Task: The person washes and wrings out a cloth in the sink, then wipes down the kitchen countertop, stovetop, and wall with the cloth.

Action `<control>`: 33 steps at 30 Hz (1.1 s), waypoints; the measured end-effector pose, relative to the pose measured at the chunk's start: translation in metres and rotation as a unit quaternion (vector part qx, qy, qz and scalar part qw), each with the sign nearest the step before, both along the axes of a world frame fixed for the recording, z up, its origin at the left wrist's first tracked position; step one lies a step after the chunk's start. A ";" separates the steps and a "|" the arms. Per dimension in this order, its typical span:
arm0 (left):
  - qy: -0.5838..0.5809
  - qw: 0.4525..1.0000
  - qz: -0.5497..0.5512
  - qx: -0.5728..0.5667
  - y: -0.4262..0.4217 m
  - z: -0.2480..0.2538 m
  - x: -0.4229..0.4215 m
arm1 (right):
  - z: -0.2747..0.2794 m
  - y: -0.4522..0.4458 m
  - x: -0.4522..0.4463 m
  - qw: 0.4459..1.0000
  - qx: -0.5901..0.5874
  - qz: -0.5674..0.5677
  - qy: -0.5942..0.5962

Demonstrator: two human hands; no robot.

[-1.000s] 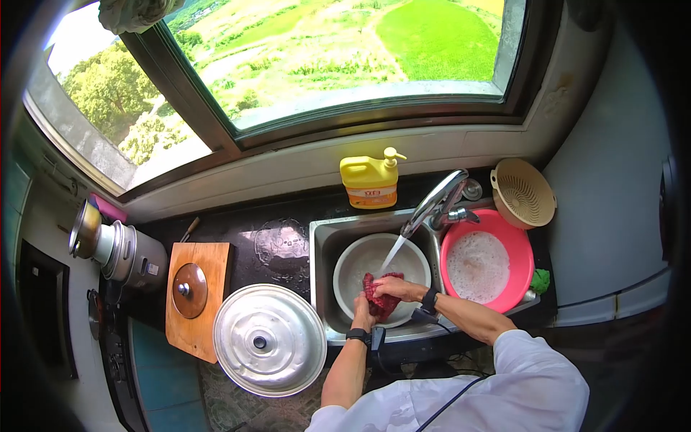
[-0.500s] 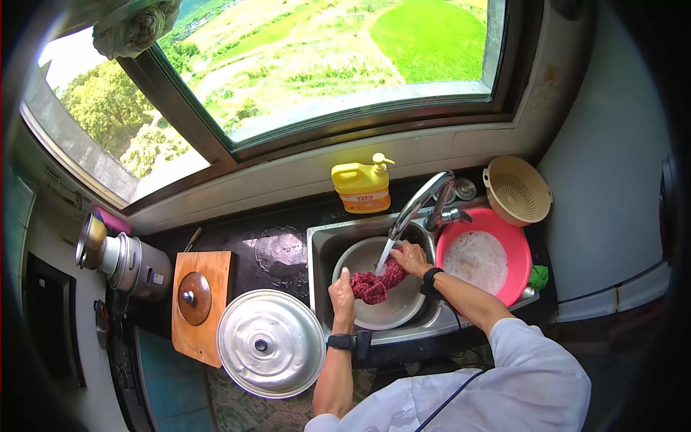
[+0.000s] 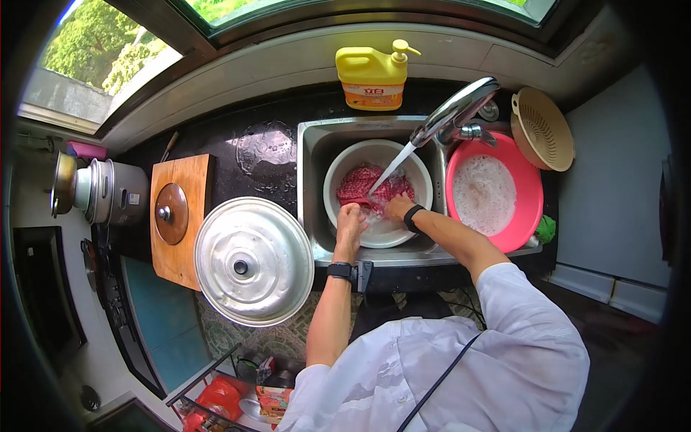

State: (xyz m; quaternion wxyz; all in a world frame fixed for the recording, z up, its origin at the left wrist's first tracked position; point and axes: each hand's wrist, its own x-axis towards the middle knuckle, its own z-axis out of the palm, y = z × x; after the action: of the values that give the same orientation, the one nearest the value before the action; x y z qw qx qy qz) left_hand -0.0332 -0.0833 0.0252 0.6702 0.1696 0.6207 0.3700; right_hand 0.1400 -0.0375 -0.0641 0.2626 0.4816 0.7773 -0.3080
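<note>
A wet red patterned cloth [image 3: 360, 185] lies spread in a pale basin [image 3: 328, 189] inside the steel sink. Water from the tap [image 3: 461, 108] runs straight onto it. At the basin's near rim, my left hand [image 3: 350, 225] is closed on the cloth's near edge. My right hand [image 3: 398, 207] reaches down into the basin at the cloth's right side, closed on it, with its fingertips partly hidden by cloth and water.
Right of the sink stands a pink basin [image 3: 531, 205] of foamy water, with a tan colander [image 3: 543, 133] behind it. A yellow pump bottle [image 3: 372, 79] is at the back. Leftward are a large metal lid [image 3: 277, 270] and a wooden board [image 3: 188, 248] bearing a glass lid [image 3: 173, 214].
Both hands have lowered the bunched cloth into the basin, where it is now spread out under the running water. The view has tilted downward.
</note>
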 end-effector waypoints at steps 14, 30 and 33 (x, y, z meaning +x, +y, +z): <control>-0.274 0.961 0.034 0.003 0.021 -0.051 0.037 | 0.177 0.006 -0.001 0.697 0.035 -0.067 0.713; -0.004 0.966 -0.069 0.249 0.045 0.100 0.035 | 0.096 0.031 0.023 0.849 0.142 -0.187 0.474; -0.109 0.959 -0.048 0.258 0.049 0.135 0.029 | 0.101 0.031 0.022 0.825 0.076 -0.296 0.476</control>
State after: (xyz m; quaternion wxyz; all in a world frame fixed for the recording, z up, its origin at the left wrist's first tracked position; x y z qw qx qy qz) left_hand -0.0047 -0.0342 0.1602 0.6840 0.3251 0.4182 0.5015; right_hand 0.1624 -0.0062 0.0373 -0.2810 0.5005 0.6468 -0.5022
